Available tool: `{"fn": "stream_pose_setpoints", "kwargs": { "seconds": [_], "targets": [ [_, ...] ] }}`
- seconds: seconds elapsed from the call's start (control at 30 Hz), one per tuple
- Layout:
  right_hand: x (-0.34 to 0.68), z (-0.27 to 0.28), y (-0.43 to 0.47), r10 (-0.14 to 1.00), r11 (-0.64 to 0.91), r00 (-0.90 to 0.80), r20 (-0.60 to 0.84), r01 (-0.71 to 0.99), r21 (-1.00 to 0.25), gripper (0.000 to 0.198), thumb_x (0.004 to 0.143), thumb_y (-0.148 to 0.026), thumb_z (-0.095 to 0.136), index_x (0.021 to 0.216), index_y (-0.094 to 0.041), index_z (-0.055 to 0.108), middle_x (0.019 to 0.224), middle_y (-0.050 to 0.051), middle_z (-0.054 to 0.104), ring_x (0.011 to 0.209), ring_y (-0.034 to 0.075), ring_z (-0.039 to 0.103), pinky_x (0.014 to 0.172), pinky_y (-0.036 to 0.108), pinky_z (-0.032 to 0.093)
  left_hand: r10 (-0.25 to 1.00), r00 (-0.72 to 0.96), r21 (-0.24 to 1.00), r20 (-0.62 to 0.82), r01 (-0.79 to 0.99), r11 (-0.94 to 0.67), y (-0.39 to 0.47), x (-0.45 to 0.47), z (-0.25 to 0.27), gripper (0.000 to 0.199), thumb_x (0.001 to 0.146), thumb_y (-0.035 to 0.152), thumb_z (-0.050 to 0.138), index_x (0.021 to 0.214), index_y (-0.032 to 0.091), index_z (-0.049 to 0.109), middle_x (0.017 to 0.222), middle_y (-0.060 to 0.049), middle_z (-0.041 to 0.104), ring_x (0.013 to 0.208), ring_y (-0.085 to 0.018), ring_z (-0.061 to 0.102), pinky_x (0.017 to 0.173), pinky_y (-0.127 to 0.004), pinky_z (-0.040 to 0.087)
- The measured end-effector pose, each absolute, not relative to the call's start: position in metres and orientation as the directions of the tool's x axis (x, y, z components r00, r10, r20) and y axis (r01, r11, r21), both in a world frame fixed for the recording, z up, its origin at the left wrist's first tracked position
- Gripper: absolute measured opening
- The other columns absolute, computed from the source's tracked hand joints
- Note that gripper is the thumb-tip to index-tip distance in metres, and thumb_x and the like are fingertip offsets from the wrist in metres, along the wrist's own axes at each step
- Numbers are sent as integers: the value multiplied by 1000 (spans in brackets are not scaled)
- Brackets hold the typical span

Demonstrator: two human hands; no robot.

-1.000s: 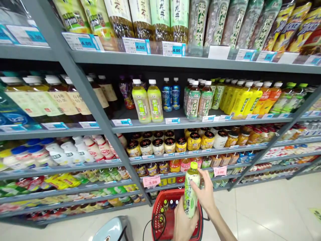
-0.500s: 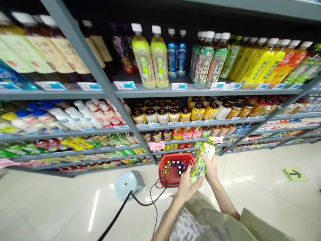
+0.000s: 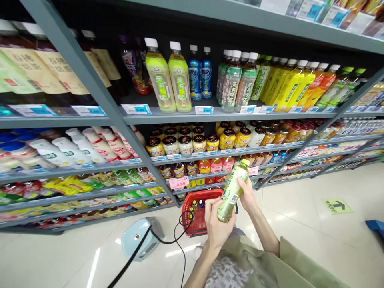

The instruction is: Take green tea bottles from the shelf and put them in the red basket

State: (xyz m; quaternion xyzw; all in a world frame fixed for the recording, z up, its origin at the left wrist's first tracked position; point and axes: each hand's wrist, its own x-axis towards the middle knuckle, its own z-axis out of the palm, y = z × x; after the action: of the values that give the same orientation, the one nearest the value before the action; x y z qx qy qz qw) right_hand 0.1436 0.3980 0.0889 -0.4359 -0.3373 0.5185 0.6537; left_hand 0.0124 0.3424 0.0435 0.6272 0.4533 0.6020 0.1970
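Note:
Between my two hands is a green tea bottle (image 3: 233, 192) with a light green cap and a green label, tilted, its cap pointing up and away from me. My left hand (image 3: 218, 222) wraps round its lower end. My right hand (image 3: 247, 194) grips the upper part near the shoulder, the fingertips partly hidden behind it. A barcode shows on the label. Below and behind the bottle, a red shopping basket (image 3: 187, 229) stands on the floor with several small bottles (image 3: 195, 205) in it. My hands and the held bottle hide part of the basket.
Tall shelving (image 3: 168, 119) runs across the front, carrying yellow-green bottles (image 3: 160, 78), jars (image 3: 185, 145) and price tags. A light blue stool (image 3: 141, 236) stands left of the basket. A black cable (image 3: 135, 253) crosses in front. A yellow arrow sticker (image 3: 337, 206) marks the floor.
The bottle has turned in my hands, so its barcode side now shows. My left hand has shifted round its lower end. The view has moved slightly.

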Motion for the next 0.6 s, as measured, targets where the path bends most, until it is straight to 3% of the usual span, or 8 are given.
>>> {"fn": "stream_pose_setpoints", "kwargs": {
  "seconds": [0.1, 0.27, 0.37, 0.5, 0.6],
  "targets": [
    [171, 79, 394, 984, 55, 175, -17, -395, -917, 59, 80, -57, 80, 124, -24, 59, 113, 11, 77, 104, 31, 75, 94, 47, 62, 619, -103, 593, 778, 442, -673, 356, 26, 48, 32, 81, 10, 72, 111, 21, 66, 109, -8, 58, 103, -22, 64, 88, -37, 60],
    [242, 72, 399, 995, 55, -60, 75, -290, -955, 63, 72, -50, 89, 122, -25, 60, 121, 13, 75, 112, 33, 73, 99, 49, 60, 454, -50, 421, 889, 476, -772, 383, 70, 60, 33, 80, 3, 72, 107, 21, 68, 109, -8, 61, 106, -23, 63, 94, -40, 61],
    [285, 81, 414, 985, 110, -101, 137, -232, -966, 73, 62, -46, 97, 121, -25, 60, 124, 14, 74, 109, 32, 74, 97, 47, 61, 476, -99, 472, 874, 405, -783, 402, 103, 66, 34, 78, 6, 75, 107, 21, 67, 110, -8, 62, 104, -22, 65, 90, -39, 62],
    [326, 90, 437, 989, 147, 35, 143, -176, -973, 76, 49, -42, 103, 109, -24, 61, 107, 12, 78, 101, 32, 76, 91, 44, 63, 664, -132, 677, 736, 154, -720, 433, 146, 65, 43, 71, 18, 81, 111, 23, 64, 109, -6, 63, 98, -22, 69, 83, -35, 62],
    [349, 88, 453, 986, 143, 108, 129, -130, -981, 78, 43, -50, 104, 105, -21, 65, 109, 15, 78, 104, 35, 75, 94, 45, 62, 785, -116, 784, 608, -71, -617, 457, 176, 55, 43, 69, 28, 84, 108, 24, 67, 106, -5, 67, 98, -23, 70, 85, -35, 61]
  ]
}}
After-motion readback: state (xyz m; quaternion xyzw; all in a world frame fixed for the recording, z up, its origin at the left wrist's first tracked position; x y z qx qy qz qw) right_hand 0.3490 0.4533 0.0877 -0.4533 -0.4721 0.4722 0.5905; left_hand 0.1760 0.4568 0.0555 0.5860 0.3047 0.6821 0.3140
